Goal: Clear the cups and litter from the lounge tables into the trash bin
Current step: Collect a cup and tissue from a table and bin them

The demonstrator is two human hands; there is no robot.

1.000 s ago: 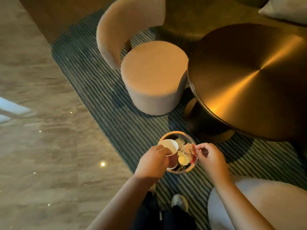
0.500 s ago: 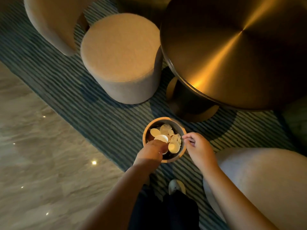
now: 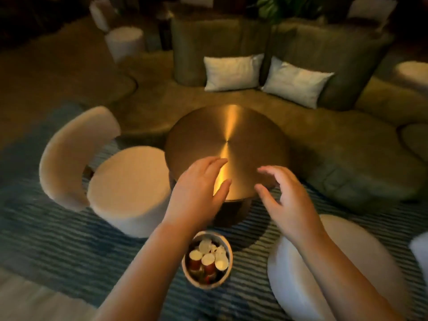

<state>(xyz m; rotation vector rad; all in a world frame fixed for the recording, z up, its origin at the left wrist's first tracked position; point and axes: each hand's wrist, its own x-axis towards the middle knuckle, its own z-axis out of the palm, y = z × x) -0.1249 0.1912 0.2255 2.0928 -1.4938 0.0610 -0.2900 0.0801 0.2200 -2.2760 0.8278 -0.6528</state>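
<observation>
Presently, both of your hands hang above the near edge of the round brushed-brass counter. Your left hand is over the counter's near-left rim, palm down, fingers straight and close together; its grip is wide and holds nothing. Your right hand is over the counter's near-right rim, fingers spread and lightly bent; its grip is likewise wide and holds nothing. Neither hand can be seen to touch the counter top.

The small round pale-walled trash bin stands upright on the blue striped rug, just on the near side of the counter's dark pedestal base. Inside it lie several red paper cups with pale interiors, mouths upward, packed among pale crumpled litter; the count is not readable through the blur.

Left of the counter stands a beige upholstered chair with a curved back. Near-right of the counter sits a pale rounded pouf. Beyond the counter runs an olive sofa bearing two white rectangular cushions.
</observation>
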